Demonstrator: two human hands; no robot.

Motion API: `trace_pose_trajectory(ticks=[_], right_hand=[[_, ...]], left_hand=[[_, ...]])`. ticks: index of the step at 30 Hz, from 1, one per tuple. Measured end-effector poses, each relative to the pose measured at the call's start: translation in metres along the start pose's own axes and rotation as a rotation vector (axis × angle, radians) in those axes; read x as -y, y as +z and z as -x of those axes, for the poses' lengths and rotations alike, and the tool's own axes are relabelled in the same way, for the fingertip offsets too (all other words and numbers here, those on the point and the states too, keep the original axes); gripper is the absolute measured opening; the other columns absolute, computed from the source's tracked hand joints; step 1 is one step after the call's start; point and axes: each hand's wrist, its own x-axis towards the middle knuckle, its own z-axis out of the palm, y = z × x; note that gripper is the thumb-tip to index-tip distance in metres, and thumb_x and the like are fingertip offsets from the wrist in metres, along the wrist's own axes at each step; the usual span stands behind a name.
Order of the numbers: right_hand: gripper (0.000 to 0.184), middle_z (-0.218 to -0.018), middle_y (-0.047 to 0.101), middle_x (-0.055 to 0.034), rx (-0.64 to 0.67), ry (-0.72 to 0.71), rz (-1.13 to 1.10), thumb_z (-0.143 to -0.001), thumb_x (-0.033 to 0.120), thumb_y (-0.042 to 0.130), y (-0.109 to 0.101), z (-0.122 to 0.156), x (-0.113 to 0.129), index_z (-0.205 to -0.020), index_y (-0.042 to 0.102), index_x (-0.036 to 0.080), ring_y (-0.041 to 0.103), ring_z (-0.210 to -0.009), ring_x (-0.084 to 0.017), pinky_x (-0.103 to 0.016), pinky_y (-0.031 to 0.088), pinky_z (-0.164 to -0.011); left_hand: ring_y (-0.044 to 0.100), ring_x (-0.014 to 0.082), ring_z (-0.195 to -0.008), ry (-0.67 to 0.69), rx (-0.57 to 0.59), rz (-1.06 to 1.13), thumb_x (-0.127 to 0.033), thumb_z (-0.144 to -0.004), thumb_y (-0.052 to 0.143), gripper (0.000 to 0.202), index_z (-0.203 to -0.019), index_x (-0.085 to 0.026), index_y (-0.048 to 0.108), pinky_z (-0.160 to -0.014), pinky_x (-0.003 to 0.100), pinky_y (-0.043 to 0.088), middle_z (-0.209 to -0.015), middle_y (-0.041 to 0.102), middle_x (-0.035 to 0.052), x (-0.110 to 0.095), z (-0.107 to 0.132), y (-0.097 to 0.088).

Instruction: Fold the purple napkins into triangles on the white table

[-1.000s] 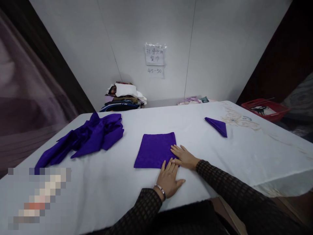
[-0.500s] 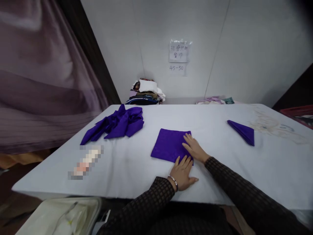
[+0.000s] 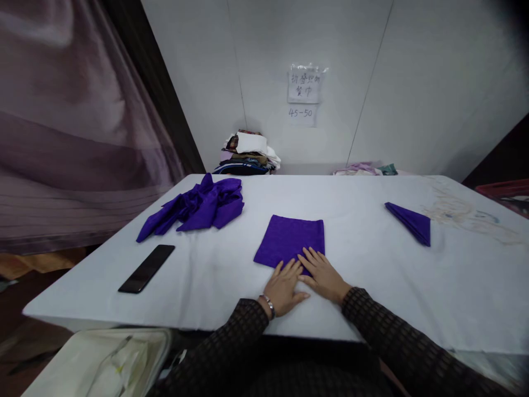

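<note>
A purple napkin, folded into a flat square, lies on the white-covered table in front of me. My left hand rests at its near edge, fingertips on the cloth and thumb stretched to the right. Beside it, my right hand lies flat over the near right corner, fingers apart. Both hands are open and grip nothing. That near right corner is partly hidden under my fingers. To the right lies another purple napkin, folded into a narrow pointed shape. A loose heap of purple napkins sits at the back left.
A black phone lies on the table at the left. Behind the table stands a pile of folded cloths, with a handwritten sign on the wall above. A pale lidded bin is below the near left edge.
My left hand has slid left along the napkin's near edge. My right hand has come down from the right side to the near right corner. The napkin stays square and flat.
</note>
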Motion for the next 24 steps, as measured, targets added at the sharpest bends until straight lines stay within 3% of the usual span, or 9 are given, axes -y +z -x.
trace_pose_trajectory(ticks=[5,9,13,16,18,21,24], right_hand=[[0.074,-0.153,0.021,-0.0124,-0.011,-0.028,0.056,-0.088,0.066,0.030,0.003,0.002,0.002,-0.145,0.031,0.019,0.012,-0.141,-0.030,-0.050,0.016,-0.112],[0.075,-0.153,0.020,-0.0131,0.008,-0.024,0.055,-0.088,0.067,0.027,0.001,0.002,0.003,-0.146,0.030,0.019,0.012,-0.141,-0.030,-0.049,0.015,-0.112],[0.072,-0.153,0.019,-0.0127,0.008,-0.027,0.050,-0.088,0.067,0.027,-0.002,0.002,0.004,-0.145,0.032,0.023,0.012,-0.141,-0.031,-0.050,0.015,-0.111],[0.068,-0.153,0.019,-0.0112,0.002,-0.036,0.049,-0.088,0.067,0.029,-0.001,0.002,0.004,-0.144,0.034,0.029,0.013,-0.140,-0.033,-0.051,0.016,-0.110],[0.067,-0.153,0.019,-0.0108,-0.009,-0.040,0.053,-0.087,0.067,0.030,0.000,0.002,0.004,-0.143,0.035,0.030,0.013,-0.140,-0.033,-0.052,0.016,-0.110],[0.067,-0.153,0.021,-0.0121,-0.024,-0.039,0.069,-0.088,0.066,0.030,0.001,0.002,0.003,-0.142,0.038,0.028,0.015,-0.140,-0.033,-0.052,0.017,-0.110],[0.067,-0.152,0.023,-0.0136,-0.028,-0.036,0.088,-0.088,0.065,0.030,0.002,0.002,0.003,-0.141,0.040,0.025,0.016,-0.139,-0.033,-0.051,0.017,-0.110]], left_hand=[[0.023,0.0276,-0.139,-0.306,-0.039,-0.139,-0.061,-0.088,0.033,0.072,-0.142,-0.013,0.034,-0.112,0.053,0.019,-0.149,0.031,0.0143,0.050,0.034,-0.015],[0.025,0.0272,-0.139,-0.424,-0.047,-0.190,-0.059,-0.089,0.035,0.068,-0.141,-0.015,0.036,-0.111,0.053,0.020,-0.149,0.030,0.0137,0.067,0.048,-0.023],[0.031,0.0263,-0.136,-0.500,-0.059,-0.191,-0.056,-0.090,0.035,0.059,-0.132,-0.017,0.047,-0.109,0.052,0.024,-0.145,0.040,0.0117,0.063,0.039,-0.033],[0.034,0.0280,-0.134,-0.532,-0.157,-0.222,-0.054,-0.091,0.036,0.053,-0.125,-0.018,0.054,-0.108,0.053,0.024,-0.142,0.044,0.0114,0.049,0.020,-0.039],[0.031,0.0283,-0.135,-0.449,-0.199,-0.223,-0.053,-0.090,0.038,0.053,-0.128,-0.018,0.052,-0.110,0.053,0.021,-0.144,0.041,0.0116,0.036,0.004,-0.039],[0.025,0.0259,-0.139,-0.250,-0.156,-0.167,-0.050,-0.090,0.040,0.055,-0.135,-0.019,0.043,-0.113,0.052,0.017,-0.149,0.033,0.0091,0.018,-0.020,-0.030],[0.020,0.0241,-0.140,-0.223,-0.076,-0.118,-0.049,-0.091,0.037,0.057,-0.140,-0.020,0.036,-0.114,0.051,0.015,-0.152,0.027,0.0071,0.013,-0.036,-0.018]])
